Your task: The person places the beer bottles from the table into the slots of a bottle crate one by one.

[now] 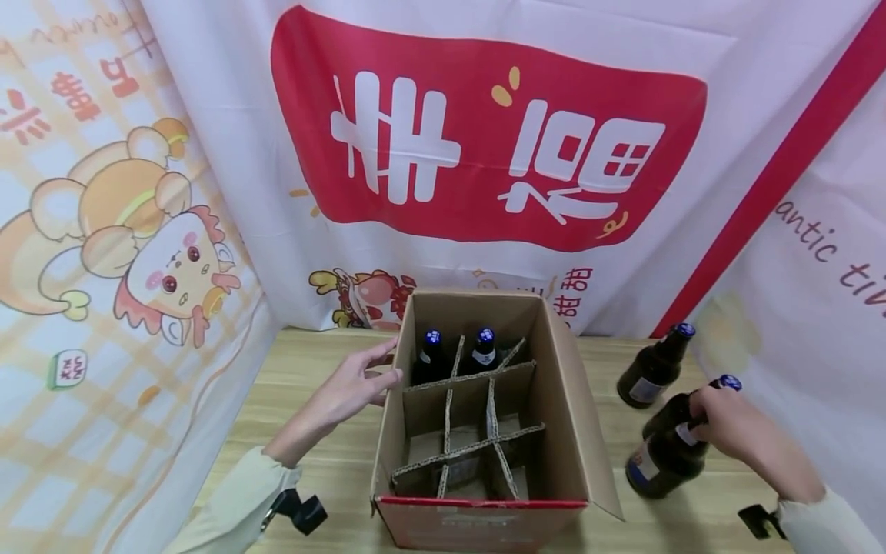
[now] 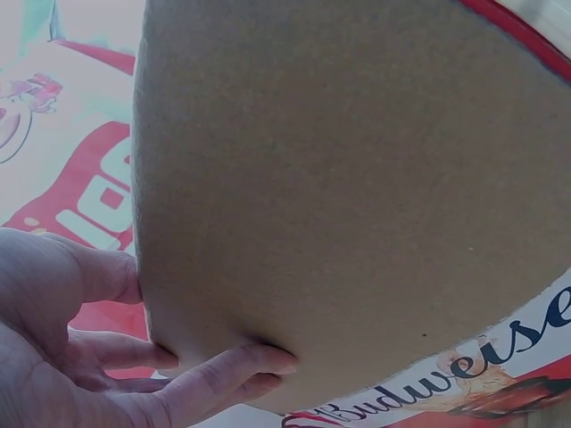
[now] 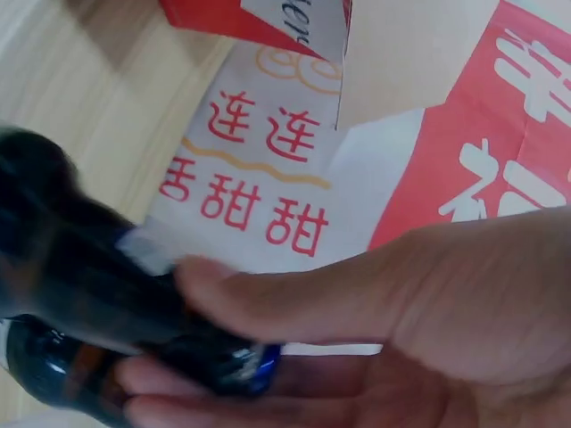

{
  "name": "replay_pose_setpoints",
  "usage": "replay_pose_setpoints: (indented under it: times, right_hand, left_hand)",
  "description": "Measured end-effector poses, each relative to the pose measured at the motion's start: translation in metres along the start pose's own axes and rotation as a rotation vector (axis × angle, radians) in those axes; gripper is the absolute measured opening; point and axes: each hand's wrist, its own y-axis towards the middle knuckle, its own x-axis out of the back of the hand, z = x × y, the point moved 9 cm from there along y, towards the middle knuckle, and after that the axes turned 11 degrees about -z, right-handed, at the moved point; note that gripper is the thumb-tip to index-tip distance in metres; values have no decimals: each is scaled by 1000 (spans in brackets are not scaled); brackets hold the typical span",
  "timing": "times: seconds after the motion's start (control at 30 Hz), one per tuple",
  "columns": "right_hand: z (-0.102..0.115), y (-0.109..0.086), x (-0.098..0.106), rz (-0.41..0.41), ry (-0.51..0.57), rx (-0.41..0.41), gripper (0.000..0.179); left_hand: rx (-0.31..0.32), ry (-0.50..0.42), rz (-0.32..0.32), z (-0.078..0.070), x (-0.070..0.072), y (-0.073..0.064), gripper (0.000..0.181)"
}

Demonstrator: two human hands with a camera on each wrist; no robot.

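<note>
Bottles (image 1: pixel 647 373), five: two in far cells of one box (image 1: pixel 477 527), three right of it, across a strip of counter (image 1: pixel 609 431). The right hand (image 1: pixel 741 435) curls round one's neck; the left hand (image 1: pixel 354 386), loosely spread, touches the box's left edge.

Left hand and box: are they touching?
Touching. The left wrist view shows it plainly: the left hand has its fingertips pressed directly against the box, with no gap.

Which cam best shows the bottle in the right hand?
Head: the bottle's body and label are clear, though the right hand hides its top. Right wrist shows neck and blue cap, blurred, body cropped. Left wrist doesn't show it.
</note>
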Motion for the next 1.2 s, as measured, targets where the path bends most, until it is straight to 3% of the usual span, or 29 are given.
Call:
replay_pose_setpoints:
  times: [0.2, 0.3, 0.43, 0.53, 0.67, 0.77, 0.83, 0.93, 1.1, 1.2]
  right_hand:
    - [4, 4, 0, -156, 54, -23, 12]
    - [7, 9, -1, -286, 92, -49, 19]
    - [8, 14, -8, -528, 154, -15, 32]
    - [0, 15, -17, -760, 242, 6, 40]
    - [-23, 21, -44, -954, 499, -127, 41]
    - [-34, 31, -66, -983, 676, -268, 40]
    - [-35, 38, -74, -989, 753, -311, 40]
    - [-33, 46, -79, -1001, 793, -320, 37]
    - [-34, 50, -79, -1034, 749, -326, 31]
    - [-38, 50, -82, -1076, 797, -312, 33]
  left_hand:
    - [-3, -6, 4, 0, -2, 2, 68]
    - [-4, -5, 0, 0, -3, 2, 67]
    - [-9, -3, 0, 0, -4, 4, 67]
    - [-11, -6, 8, 0, -7, 5, 67]
    - [-11, -2, 2, 0, -7, 6, 67]
    - [-8, 2, -16, 1, -5, 5, 67]
    - [0, -2, -25, 3, -3, 2, 67]
    - [9, -13, -33, 5, -1, -1, 67]
    - [5, -16, -36, 3, 0, -3, 67]
    - [1, -13, -33, 2, 0, -3, 67]
